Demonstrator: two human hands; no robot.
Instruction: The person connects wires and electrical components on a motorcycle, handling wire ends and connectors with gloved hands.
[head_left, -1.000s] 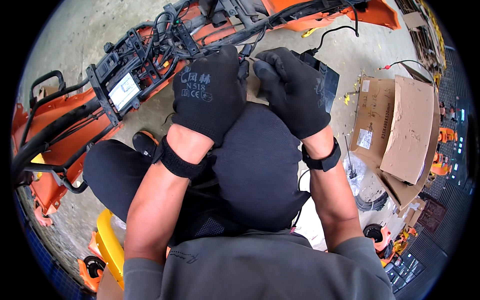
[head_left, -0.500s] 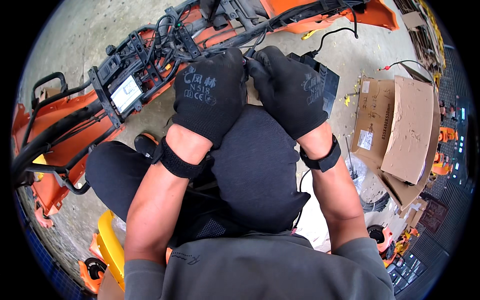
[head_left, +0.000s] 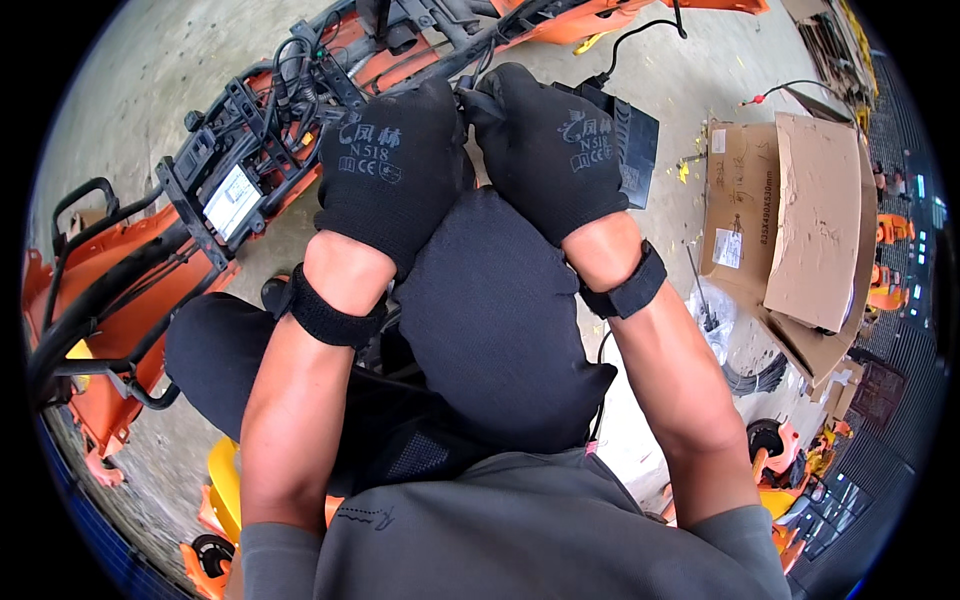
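Note:
My left hand (head_left: pixel 395 150), in a black knitted work glove, is closed with its knuckles up. Close against it, my right hand (head_left: pixel 545 145), gloved alike, is also closed. A thin black cable (head_left: pixel 487 58) runs down from the orange-and-black vehicle frame (head_left: pixel 428 75) to where the fingertips meet, and both hands grip it there. Its held end is hidden by the gloves. The hands are just beyond my raised knee (head_left: pixel 490 290). A black box-shaped unit (head_left: pixel 637 150) with a cable at its top sits beside my right hand.
A bundle of black wires (head_left: pixel 295 85) and a small light-coloured screen (head_left: pixel 232 202) are mounted on the frame to the left. At right stand a cardboard box (head_left: pixel 815 210) and a coil of black cable (head_left: pixel 755 375). Yellow-and-orange parts (head_left: pixel 225 490) lie at lower left.
Both hands have shifted slightly up and left in the picture, along with the whole scene. They stay closed together at the cable.

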